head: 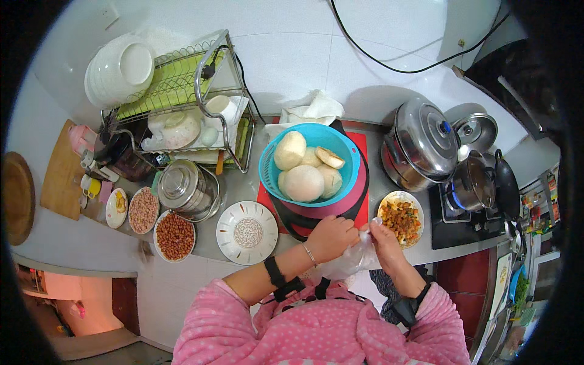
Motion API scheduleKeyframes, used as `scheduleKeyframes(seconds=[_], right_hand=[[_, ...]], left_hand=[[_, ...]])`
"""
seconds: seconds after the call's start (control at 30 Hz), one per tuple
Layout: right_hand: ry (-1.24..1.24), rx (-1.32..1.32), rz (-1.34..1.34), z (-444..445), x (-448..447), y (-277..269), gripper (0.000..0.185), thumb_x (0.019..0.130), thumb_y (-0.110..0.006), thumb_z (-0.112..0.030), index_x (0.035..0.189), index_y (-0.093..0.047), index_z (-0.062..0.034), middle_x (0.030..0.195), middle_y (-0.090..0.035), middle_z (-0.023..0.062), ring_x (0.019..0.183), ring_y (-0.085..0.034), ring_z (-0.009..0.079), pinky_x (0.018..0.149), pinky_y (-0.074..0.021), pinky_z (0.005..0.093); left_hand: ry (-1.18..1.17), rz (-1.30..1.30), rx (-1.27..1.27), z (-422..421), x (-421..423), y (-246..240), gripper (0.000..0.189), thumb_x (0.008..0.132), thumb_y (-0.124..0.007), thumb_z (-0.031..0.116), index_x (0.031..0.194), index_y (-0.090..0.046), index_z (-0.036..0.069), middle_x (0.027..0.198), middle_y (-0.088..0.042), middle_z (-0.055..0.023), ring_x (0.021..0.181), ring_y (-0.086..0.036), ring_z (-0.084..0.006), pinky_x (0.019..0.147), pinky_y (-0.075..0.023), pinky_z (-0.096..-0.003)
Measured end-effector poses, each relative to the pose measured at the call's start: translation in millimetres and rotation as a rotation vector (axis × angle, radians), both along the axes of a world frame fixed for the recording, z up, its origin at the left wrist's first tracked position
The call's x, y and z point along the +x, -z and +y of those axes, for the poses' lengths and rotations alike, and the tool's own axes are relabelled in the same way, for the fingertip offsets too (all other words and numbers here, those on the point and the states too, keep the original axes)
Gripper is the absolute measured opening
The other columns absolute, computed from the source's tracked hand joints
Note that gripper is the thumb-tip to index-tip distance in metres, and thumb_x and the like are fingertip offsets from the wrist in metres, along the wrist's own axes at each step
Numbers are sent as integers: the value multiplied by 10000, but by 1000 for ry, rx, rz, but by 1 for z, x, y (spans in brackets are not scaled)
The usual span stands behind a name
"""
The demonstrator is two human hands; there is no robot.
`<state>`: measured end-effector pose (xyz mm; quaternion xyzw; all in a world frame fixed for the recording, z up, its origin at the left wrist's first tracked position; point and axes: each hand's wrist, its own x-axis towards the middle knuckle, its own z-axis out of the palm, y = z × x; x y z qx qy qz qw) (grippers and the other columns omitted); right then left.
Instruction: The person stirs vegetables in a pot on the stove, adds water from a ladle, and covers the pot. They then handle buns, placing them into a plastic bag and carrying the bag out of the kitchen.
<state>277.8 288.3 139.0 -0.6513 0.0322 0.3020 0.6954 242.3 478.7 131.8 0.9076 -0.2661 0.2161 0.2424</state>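
A thin clear plastic bag (353, 261) hangs in front of my body at the counter's edge. My left hand (334, 238) pinches the bag's gathered top between its fingers. My right hand (388, 245) grips the same bunched plastic from the other side. What the bag holds, if anything, cannot be made out. Just beyond my hands stands a blue plastic colander (263, 181) with several pale round buns (305, 183) piled in it. A plate of chopped cooked food (401, 221) lies beside my right hand, and an empty patterned plate (247, 233) lies left of the colander.
On the left are bowls of peanuts (175, 236), a lidded steel canister (185, 189) and a metal dish rack (200, 91). A large steel pot (419, 141) stands at the right. Beyond it, a glass-lidded pot (472, 180) sits over a lit blue flame on the gas hob (445, 235).
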Motion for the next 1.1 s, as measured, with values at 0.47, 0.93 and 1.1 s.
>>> scheduleKeyframes(seconds=[0.47, 0.93, 1.1], right_hand=[[389, 145, 197, -58, 36, 56, 309, 988, -437, -336, 903, -554, -63, 734, -603, 64, 655, -625, 153, 631, -548, 282], [-367, -548, -610, -47, -10, 43, 615, 674, -801, -313, 1165, -564, -27, 1014, -621, 147, 1025, -563, 316, 894, -426, 395], [-666, -454, -779, -28, -34, 59, 448, 749, -719, -210, 1145, -587, -47, 1058, -615, 174, 993, -581, 345, 858, -456, 400]], left_hand=[[3, 170, 222, 36, -51, 26, 214, 836, -600, 297, 716, -574, 122, 741, -533, -56, 729, -529, -236, 629, -409, -373], [120, 546, 16, 25, -65, 60, 788, 774, -660, 310, 1405, -275, 36, 1257, -490, -202, 1092, -555, -338, 897, -486, -388], [143, 489, 54, 2, -44, 77, 628, 837, -558, 217, 1387, -312, 40, 1277, -494, -184, 1088, -564, -324, 830, -512, -380]])
